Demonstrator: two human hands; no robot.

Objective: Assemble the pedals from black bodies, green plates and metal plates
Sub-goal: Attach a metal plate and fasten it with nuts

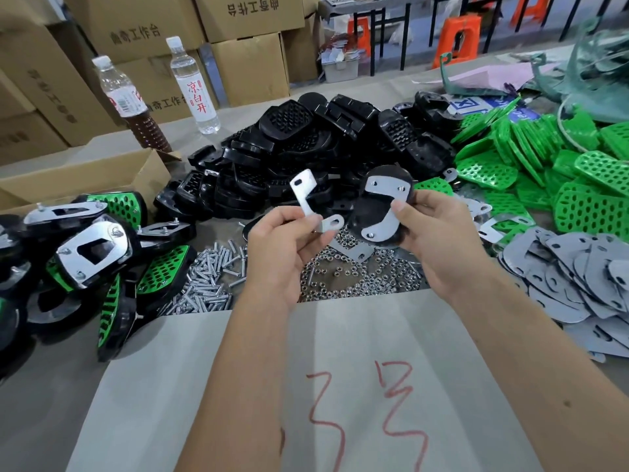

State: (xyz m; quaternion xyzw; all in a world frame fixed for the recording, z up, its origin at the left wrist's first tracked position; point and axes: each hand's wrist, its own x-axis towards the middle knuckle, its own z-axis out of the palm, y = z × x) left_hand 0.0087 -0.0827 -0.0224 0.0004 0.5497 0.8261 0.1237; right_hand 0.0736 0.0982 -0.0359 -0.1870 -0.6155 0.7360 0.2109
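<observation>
Left hand (279,253) pinching upright metal bracket (306,192), right hand (439,240) gripping black body (377,212)

You are looking at a grey table (357,93) carrying sorted parts. Black bodies (306,148) are lying heaped at the middle, green plates (531,165) at the right, metal plates (571,274) nearer on the right. Screws (207,284) and nuts (350,277) are lying between them, finished pedals (92,253) at the left, two bottles (194,83) behind, and a paper sheet (190,386) at the near edge.
</observation>
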